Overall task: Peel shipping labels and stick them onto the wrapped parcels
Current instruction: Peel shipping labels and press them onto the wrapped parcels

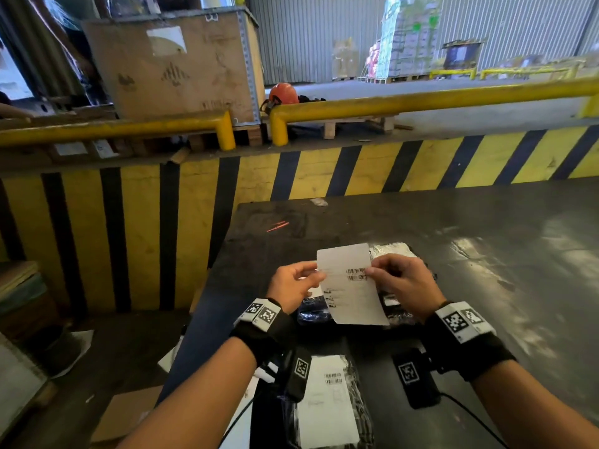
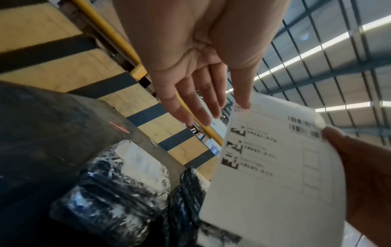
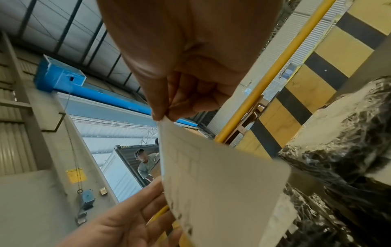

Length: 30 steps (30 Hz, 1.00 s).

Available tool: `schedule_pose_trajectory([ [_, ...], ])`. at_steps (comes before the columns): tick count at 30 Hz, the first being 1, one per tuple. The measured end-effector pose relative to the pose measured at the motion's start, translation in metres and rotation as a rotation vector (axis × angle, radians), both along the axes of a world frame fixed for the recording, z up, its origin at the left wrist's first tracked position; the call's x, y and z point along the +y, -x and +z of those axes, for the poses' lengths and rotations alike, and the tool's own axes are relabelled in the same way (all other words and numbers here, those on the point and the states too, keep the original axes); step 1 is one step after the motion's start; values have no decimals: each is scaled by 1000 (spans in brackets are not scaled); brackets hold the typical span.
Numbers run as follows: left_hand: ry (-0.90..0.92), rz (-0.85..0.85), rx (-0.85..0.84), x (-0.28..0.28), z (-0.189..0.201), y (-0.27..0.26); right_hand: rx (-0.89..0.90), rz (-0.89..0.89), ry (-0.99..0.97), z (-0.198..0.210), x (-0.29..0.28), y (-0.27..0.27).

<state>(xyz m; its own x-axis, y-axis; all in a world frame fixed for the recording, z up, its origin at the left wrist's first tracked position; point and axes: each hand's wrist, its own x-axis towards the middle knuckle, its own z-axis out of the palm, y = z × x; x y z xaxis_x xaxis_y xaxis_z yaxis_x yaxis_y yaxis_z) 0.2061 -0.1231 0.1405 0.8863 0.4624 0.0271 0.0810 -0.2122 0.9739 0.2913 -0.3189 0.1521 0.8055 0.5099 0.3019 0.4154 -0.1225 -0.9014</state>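
A white shipping label (image 1: pixel 351 286) with barcodes is held upright above the dark table (image 1: pixel 486 270). My right hand (image 1: pixel 369 272) pinches its right edge beside the barcodes, thumb against fingertip (image 3: pixel 162 117). My left hand (image 1: pixel 316 275) is at the label's left edge with its fingers (image 2: pixel 196 107) straight, and only the thumb tip touches the label (image 2: pixel 275 167) at its corner. Black stretch-wrapped parcels (image 1: pixel 393 251) lie under the label. A nearer parcel (image 1: pixel 363 400) bears a stuck label (image 1: pixel 327 403). The wrist views show the wrapped parcels (image 2: pixel 105 200) (image 3: pixel 349 133) close by.
The table's left edge (image 1: pixel 207 286) drops to a floor with cardboard (image 1: pixel 126 413) on it. Behind the table stands a yellow-and-black striped barrier (image 1: pixel 324 173) topped by yellow rails (image 1: pixel 421 102). A large crate (image 1: pixel 175 66) and an orange helmet (image 1: pixel 283 94) sit beyond.
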Motion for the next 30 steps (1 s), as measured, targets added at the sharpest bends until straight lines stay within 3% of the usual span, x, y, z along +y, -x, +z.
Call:
schedule_pose_trajectory([
  [7, 127, -11, -77, 32, -4, -31, 65, -98, 13, -1, 35, -30],
  [15, 109, 9, -88, 68, -23, -67, 24, -277, 108, -31, 84, -66],
  [26, -42, 74, 56, 97, -37, -120, -78, -315, 471, -40, 118, -111],
  [30, -89, 92, 133, 107, -44, -133, -38, -299, 491, -45, 130, -123],
])
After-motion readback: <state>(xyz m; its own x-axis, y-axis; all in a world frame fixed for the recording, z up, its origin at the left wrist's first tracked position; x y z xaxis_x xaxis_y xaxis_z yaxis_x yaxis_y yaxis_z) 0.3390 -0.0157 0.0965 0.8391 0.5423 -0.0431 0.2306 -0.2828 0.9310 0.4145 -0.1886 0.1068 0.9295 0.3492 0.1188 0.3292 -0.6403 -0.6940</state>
